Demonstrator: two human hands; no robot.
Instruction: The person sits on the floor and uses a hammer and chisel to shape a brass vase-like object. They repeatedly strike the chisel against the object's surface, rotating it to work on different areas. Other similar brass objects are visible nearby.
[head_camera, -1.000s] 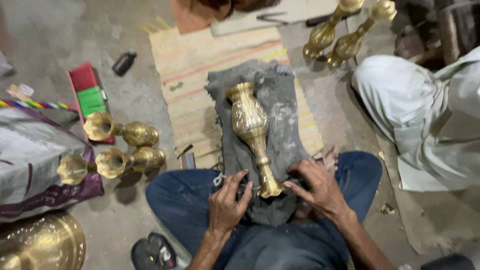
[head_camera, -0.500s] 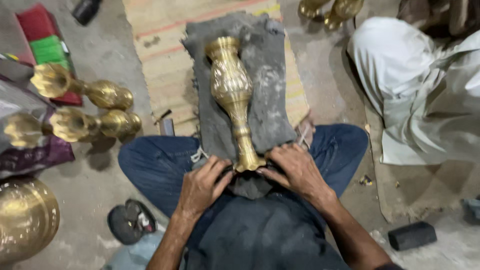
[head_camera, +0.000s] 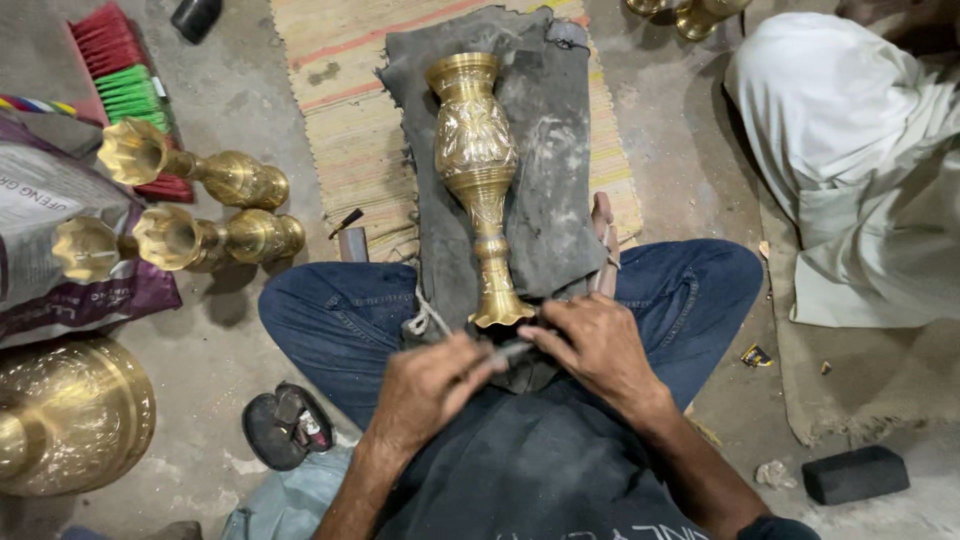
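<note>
Tall engraved brass vase (head_camera: 478, 180) lies on its side on a dark grey leather-like cloth (head_camera: 545, 140) spread over the seated person's lap in blue jeans, mouth pointing away, flared foot toward the body. Left hand (head_camera: 430, 390) and right hand (head_camera: 600, 345) meet just below the foot; between them a thin grey metal tool (head_camera: 512, 351), tip at or near the foot rim. Left fingers (head_camera: 478, 362) curled narrow, pinching the tool shaft; right fingers (head_camera: 545, 338) closed around its other end, seem to steady it.

Judgement for doing the step well: keep the tool tip low against the foot edge, brace both wrists on the thighs, keep the vase from rolling on the cloth, short controlled strokes so the tip does not skid onto the engraved body.

Packages and labels: grey-white printed sack with purple lower band (head_camera: 60, 240) at left edge, lying on the concrete floor (head_camera: 250, 60), print partly visible, three smaller brass vases (head_camera: 200, 175) just beside it. Red and green brush heads (head_camera: 120, 75) top left. Small yellow-black wrapper scrap (head_camera: 756, 355) on the floor right of the knee. Black rectangular block (head_camera: 855, 473) lower right. Striped woven mat (head_camera: 345, 110) under the cloth. Another person in white clothing (head_camera: 850, 150) sits at right. Large brass dome piece (head_camera: 75, 410) lower left, black sandal (head_camera: 288, 425) near it.
</note>
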